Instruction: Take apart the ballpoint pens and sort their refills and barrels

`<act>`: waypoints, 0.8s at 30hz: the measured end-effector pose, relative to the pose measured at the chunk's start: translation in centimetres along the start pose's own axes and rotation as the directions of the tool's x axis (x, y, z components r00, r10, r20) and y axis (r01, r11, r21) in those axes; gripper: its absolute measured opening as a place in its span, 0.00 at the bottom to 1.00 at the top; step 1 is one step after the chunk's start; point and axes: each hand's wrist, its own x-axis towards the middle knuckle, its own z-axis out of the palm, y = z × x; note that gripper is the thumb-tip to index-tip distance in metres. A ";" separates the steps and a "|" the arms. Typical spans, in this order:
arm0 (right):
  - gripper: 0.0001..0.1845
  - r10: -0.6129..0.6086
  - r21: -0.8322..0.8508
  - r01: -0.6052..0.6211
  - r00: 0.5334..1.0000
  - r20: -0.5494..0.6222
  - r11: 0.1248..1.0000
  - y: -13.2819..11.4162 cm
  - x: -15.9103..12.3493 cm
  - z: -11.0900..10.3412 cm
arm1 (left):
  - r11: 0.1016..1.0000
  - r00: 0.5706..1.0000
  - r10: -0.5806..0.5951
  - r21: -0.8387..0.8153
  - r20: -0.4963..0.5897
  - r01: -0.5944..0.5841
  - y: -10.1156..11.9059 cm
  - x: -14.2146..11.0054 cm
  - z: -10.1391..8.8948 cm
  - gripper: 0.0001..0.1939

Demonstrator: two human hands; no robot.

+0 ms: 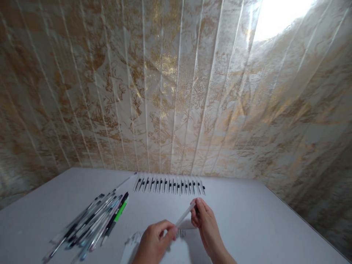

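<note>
Backdrop: shiny gold-patterned curtain (170, 110) with pale vertical creases, fills the frame's upper two thirds. Blown-out white light patch (280, 18) at upper right, source unclear. Curtain goes dark at lower right. White tabletop (247, 220) spans the bottom, far edge against the curtain, right edge slanting to the lower-right corner.

No word, number, brand or sign is showing legibly. To the right of the pen pile (95, 216), small dark marks (181, 233) are appearing, too blurred to tell whether they are forming writing. Similar marks (133, 238) are lying nearer the pile, equally unreadable. Any print on the piled pens, or on the row of dark-clipped pieces (161, 182) beyond them, is staying too small and blurred to read.
</note>
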 end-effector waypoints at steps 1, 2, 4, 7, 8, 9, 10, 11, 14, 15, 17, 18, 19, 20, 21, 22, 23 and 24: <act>0.25 0.017 -0.018 -0.017 1.000 0.008 1.000 -0.1 -0.1 0.0 | 1.000 1.000 -0.012 -0.002 0.014 0.012 -0.1 0.0 0.1 0.20; 0.25 0.029 -0.035 -0.028 0.999 0.021 0.999 -0.1 -0.2 0.0 | 0.999 0.999 -0.035 -0.028 0.025 0.036 -0.2 0.1 0.2 0.21; 0.26 0.036 -0.063 -0.032 0.997 0.066 0.997 0.2 -0.6 0.4 | 0.989 0.996 -0.083 -0.120 0.032 0.087 -0.5 0.2 0.5 0.23; 0.28 0.039 -0.136 -0.015 0.984 0.173 0.991 1.5 -1.5 1.3 | 0.975 0.995 -0.094 -0.206 -0.012 0.090 -0.6 0.5 0.9 0.28; 0.28 0.046 -0.180 -0.007 0.977 0.210 0.984 2.0 -1.7 1.5 | 0.975 0.997 -0.072 -0.214 -0.013 0.067 -0.5 0.5 0.9 0.28; 0.28 0.054 -0.227 0.002 0.969 0.241 0.974 2.5 -1.8 1.6 | 0.975 0.999 -0.046 -0.219 0.000 0.045 -0.5 0.4 0.9 0.28; 0.28 0.065 -0.273 0.010 0.962 0.265 0.962 2.8 -1.7 1.5 | 0.976 0.999 -0.027 -0.216 0.026 0.032 -0.4 0.3 0.9 0.28; 0.27 0.078 -0.322 0.016 0.958 0.277 0.947 2.9 -1.4 1.1 | 0.978 0.998 -0.013 -0.205 0.054 0.024 -0.3 0.2 0.9 0.28; 0.21 0.122 -0.598 0.036 0.967 0.222 0.801 1.4 1.3 -1.4 | 0.988 0.997 0.011 -0.156 0.072 0.000 -0.3 -0.1 0.7 0.30; 0.17 0.112 -0.767 0.045 0.982 0.151 0.640 0.4 2.7 -2.7 | 0.990 0.998 0.017 -0.142 0.063 -0.008 -0.4 -0.2 0.7 0.30; 0.13 0.061 -0.951 0.007 0.998 0.027 0.310 -2.0 5.8 -5.4 | 0.993 0.998 0.023 -0.118 0.057 -0.016 -0.7 -0.1 0.6 0.28; 0.12 0.038 -0.967 -0.013 0.999 -0.003 0.253 -3.1 7.3 -6.7 | 0.995 0.998 0.019 -0.102 0.062 -0.012 -0.9 0.0 0.5 0.27; 0.11 0.023 -0.980 -0.035 0.999 -0.031 0.197 -4.0 8.7 -7.9 | 0.996 0.998 0.012 -0.087 0.068 -0.006 -1.1 0.1 0.5 0.25; 0.11 0.010 -0.988 -0.056 0.998 -0.055 0.141 -4.7 10.0 -8.8 | 0.997 0.997 0.010 -0.077 0.076 -0.004 -1.4 0.2 0.6 0.25; 0.11 0.001 -0.993 -0.072 0.997 -0.072 0.095 -5.1 11.0 -9.6 | 0.997 0.996 0.013 -0.072 0.083 -0.007 -1.6 0.3 0.6 0.24; 0.10 -0.006 -0.995 -0.084 0.996 -0.084 0.052 -5.3 11.9 -10.1 | 0.998 0.996 0.020 -0.069 0.090 -0.014 -1.8 0.4 0.6 0.23; 0.09 -0.011 -0.996 -0.091 0.996 -0.091 0.016 -5.3 12.6 -10.4 | 0.998 0.995 0.027 -0.064 0.096 -0.021 -2.0 0.5 0.7 0.23; 0.09 -0.015 -0.995 -0.096 0.995 -0.095 -0.015 -5.1 13.2 -10.6 | 0.998 0.995 0.033 -0.058 0.099 -0.027 -2.3 0.5 0.7 0.23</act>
